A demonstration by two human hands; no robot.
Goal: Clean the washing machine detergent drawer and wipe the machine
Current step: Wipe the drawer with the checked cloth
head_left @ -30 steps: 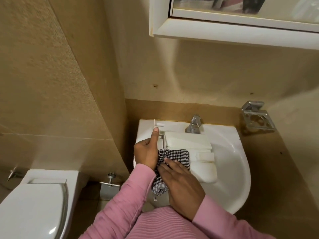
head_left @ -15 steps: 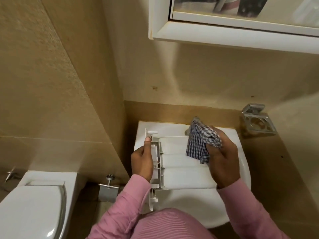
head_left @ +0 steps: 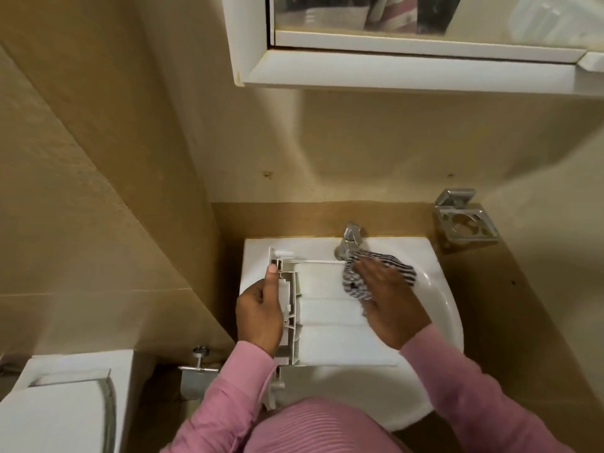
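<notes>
1 detergent drawer (head_left: 330, 318) lies across sink (head_left: 436, 308), frame centre | left hand (head_left: 258, 318) grips its front panel | right hand (head_left: 392, 305), fingers flat, presses checked cloth (head_left: 356, 284) on it | likely light, stiff, slippery plastic

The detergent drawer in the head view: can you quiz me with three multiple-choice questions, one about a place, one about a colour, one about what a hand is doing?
1. Where does the detergent drawer lie?
A. on the floor
B. in a bucket
C. across the sink

2. What does the cloth look like?
A. black-and-white check
B. plain yellow
C. solid red

3. What is the left hand doing?
A. hanging idle
B. gripping the drawer's front panel
C. waving in the air

Answers:
1 C, the drawer spans the white sink.
2 A, the checks show around the right hand, which presses the cloth onto the drawer.
3 B, its fingers curl round the panel, with the thumb along it.
</notes>
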